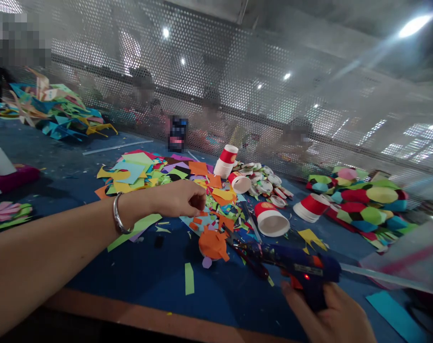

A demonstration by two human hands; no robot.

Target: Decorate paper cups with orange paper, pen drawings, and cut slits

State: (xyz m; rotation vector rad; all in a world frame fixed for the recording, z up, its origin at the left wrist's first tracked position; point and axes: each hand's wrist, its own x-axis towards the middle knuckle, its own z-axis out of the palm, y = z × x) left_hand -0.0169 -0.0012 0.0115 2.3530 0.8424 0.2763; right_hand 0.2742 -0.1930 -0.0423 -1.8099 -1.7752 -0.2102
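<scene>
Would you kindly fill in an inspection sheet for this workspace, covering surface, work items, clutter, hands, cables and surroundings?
Surface: blue tabletop, paper scraps scattered over it.
Work items: glue gun, red light lit; orange paper-covered piece in front of its nozzle.
Clutter: coloured paper pile, red-and-white cups.
Hands: right hand grips the glue gun; left hand above scraps, its contents hidden.
Cables: nothing clearly seen; the right edge is dark.
Surroundings: perforated screen behind, ceiling lights on.
</scene>
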